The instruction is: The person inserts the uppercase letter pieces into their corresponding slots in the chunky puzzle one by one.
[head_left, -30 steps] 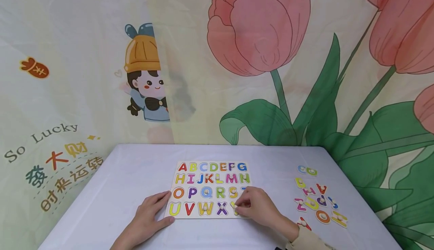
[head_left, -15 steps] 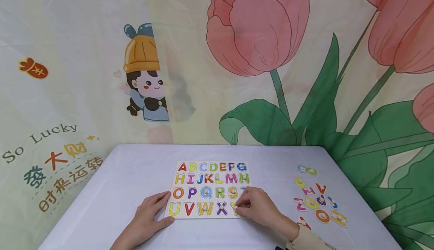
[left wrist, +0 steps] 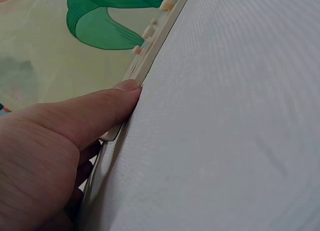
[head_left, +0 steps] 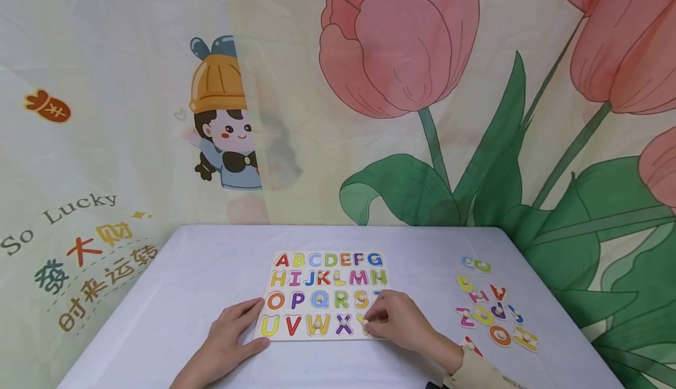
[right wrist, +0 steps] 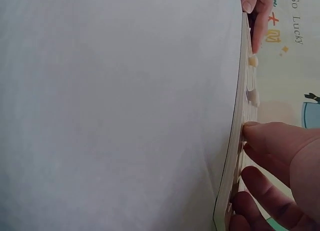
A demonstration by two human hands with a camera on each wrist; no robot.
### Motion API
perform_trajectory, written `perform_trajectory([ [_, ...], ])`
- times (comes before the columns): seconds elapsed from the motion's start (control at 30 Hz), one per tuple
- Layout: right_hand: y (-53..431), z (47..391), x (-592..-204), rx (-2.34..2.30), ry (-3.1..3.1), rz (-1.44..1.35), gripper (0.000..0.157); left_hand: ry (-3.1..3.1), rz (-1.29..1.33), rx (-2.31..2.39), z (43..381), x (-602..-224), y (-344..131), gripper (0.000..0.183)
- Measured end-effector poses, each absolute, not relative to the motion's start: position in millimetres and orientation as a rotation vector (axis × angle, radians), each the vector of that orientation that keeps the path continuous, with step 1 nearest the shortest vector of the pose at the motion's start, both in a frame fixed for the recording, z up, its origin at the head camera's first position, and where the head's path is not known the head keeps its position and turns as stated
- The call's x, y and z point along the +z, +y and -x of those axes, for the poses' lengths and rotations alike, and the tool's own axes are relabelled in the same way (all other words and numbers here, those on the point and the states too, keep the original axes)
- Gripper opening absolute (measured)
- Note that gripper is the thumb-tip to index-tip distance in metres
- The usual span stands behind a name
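Note:
A white alphabet puzzle board [head_left: 303,313] lies on the table, its coloured letters in rows, some with small knobs. My left hand [head_left: 227,333] rests at the board's left edge, fingers and thumb touching it. In the left wrist view the thumb [left wrist: 110,103] presses on the board's rim [left wrist: 155,51]. At the lower right corner, my right hand [head_left: 398,321] pinches the yellow letter Y piece [head_left: 361,320] between thumb and fingertips, covering most of it. The right wrist view shows those fingers [right wrist: 270,136] low over the board; the piece itself is hidden there.
Loose knobbed letter pieces lie scattered to the right, among them an orange O [head_left: 499,335], a pink Z [head_left: 465,317] and a red piece [head_left: 472,347] near the right forearm. The white-clothed table [head_left: 211,260] ends at a printed backdrop [head_left: 296,201].
The head view has turned slightly to the right. Both hands keep their places on the board, and no piece has visibly moved.

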State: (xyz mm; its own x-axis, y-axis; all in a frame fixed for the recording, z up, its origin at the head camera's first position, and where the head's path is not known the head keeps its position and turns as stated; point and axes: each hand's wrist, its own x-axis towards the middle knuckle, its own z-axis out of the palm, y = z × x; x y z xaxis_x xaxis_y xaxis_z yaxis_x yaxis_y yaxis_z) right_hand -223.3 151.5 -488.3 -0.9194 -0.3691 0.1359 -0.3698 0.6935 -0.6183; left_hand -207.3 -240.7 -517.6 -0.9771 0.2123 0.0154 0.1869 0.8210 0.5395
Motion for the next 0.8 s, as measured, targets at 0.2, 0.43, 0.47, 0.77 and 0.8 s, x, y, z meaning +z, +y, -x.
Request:
perform_trajectory([
  [0.2, 161.7, 222.9, -482.9, 1.044, -2.890, -0.669, 0.014, 2.941, -0.301, 0.869, 206.6, -516.0, -240.0, 0.094],
  [0.43, 195.8, 219.6, -465.4, 1.006, -2.957, -0.490, 0.013, 2.959, -0.323, 0.866, 206.9, -517.0, -241.1, 0.092],
  [0.47, 204.2, 219.7, -464.5, 1.001, -2.954, -0.476, 0.013, 2.964, -0.334, 0.865, 207.1, -517.5, -241.5, 0.092],
  [0.77, 287.8, 219.3, -459.5, 0.954, -2.920, -0.569, 0.013, 2.974, -0.372, 0.881, 208.2, -519.1, -243.8, 0.093],
  [0.8, 296.9, 219.4, -459.1, 0.967, -2.915, -0.615, 0.013, 2.973, -0.372, 0.879, 208.3, -519.2, -243.8, 0.093],
])
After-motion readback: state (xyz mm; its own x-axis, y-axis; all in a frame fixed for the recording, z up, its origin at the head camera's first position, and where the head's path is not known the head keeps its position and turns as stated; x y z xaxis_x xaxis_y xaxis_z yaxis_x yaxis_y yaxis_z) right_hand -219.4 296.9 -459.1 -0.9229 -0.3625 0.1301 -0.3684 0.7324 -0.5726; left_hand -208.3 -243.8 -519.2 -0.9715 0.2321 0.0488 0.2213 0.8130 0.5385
